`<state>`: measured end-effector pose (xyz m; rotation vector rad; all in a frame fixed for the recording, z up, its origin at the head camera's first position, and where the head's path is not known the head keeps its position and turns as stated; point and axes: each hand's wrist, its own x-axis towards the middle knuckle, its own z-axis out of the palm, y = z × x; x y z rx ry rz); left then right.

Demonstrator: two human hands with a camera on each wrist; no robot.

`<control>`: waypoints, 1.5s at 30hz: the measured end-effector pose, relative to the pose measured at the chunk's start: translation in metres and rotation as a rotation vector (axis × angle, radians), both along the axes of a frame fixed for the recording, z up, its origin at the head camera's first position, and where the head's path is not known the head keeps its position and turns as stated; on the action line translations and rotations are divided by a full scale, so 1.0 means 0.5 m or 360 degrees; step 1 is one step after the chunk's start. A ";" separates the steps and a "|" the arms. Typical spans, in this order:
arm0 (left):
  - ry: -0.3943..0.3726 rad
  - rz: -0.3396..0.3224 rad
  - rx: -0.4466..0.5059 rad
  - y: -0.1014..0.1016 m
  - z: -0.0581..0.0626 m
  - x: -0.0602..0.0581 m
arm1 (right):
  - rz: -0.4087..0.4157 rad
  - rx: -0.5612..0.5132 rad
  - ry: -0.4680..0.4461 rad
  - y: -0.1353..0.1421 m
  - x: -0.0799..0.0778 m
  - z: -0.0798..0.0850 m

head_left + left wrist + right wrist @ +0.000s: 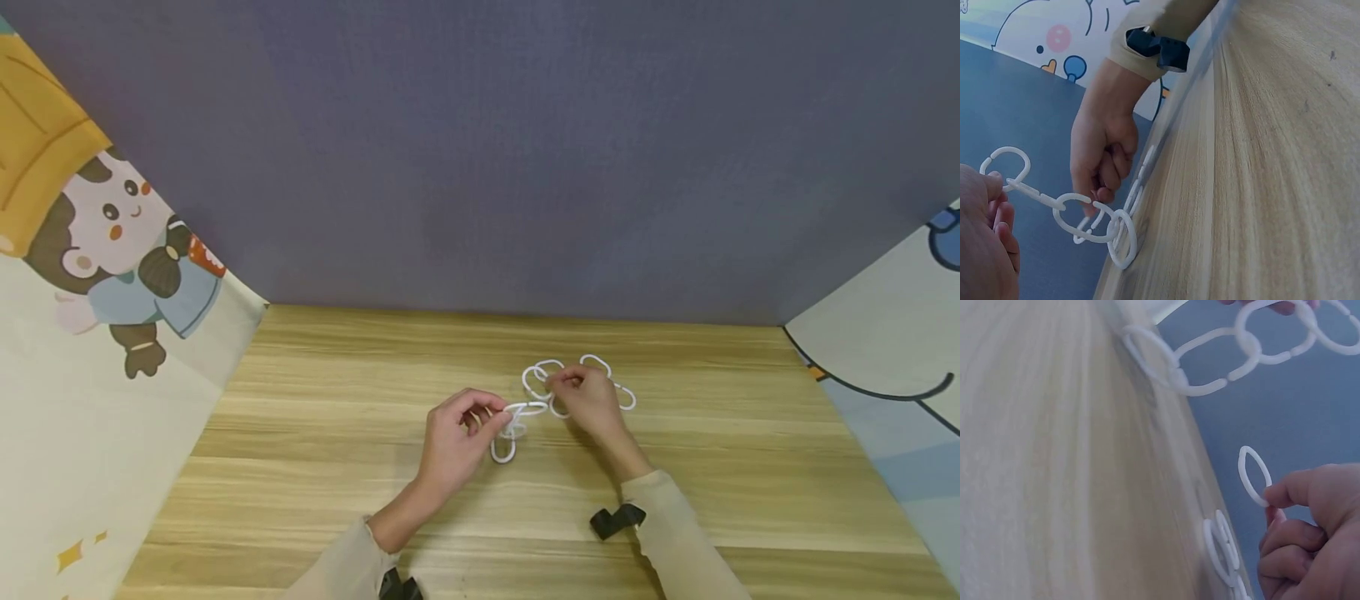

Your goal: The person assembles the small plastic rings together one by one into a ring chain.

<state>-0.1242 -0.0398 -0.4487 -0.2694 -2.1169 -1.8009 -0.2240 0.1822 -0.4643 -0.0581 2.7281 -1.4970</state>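
Note:
My left hand (461,437) pinches a short chain of white plastic C-shaped links (527,407) between thumb and fingertips. One link (503,458) hangs lowest, below the fingers, and small gaps show in several of the rings. To the right, my right hand (594,404) pinches a single white link (1246,470) between thumb and index finger, its other fingers curled in. In the left wrist view the chain (1038,195) runs from the left hand (982,237) toward the right hand (1105,140), overlapping it in sight; whether they touch, I cannot tell.
Loose white links (606,367) lie on the wooden tabletop (337,375) around the right hand. A grey-blue panel (480,167) stands along the table's far edge. Cartoon-printed walls (150,417) flank both sides. Black wrist devices (618,521) sit on the sleeves.

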 end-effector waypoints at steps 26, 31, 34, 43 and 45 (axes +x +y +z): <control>-0.0045 0.0040 -0.0008 0.003 -0.002 -0.013 | -0.0058 -0.0702 -0.0249 0.040 0.069 0.100; -0.0071 0.0042 -0.0013 0.004 -0.002 -0.016 | -0.0055 -0.0799 -0.0255 0.038 0.082 0.114; -0.0076 0.0031 -0.0020 0.002 -0.001 -0.012 | -0.0045 -0.0830 -0.0255 0.032 0.097 0.125; -0.0044 -0.0026 -0.0025 0.000 -0.001 -0.003 | -0.0003 -0.0861 -0.0248 0.009 0.133 0.139; -0.0040 -0.0040 -0.0025 -0.001 -0.002 -0.001 | 0.0014 -0.0861 -0.0252 0.005 0.137 0.139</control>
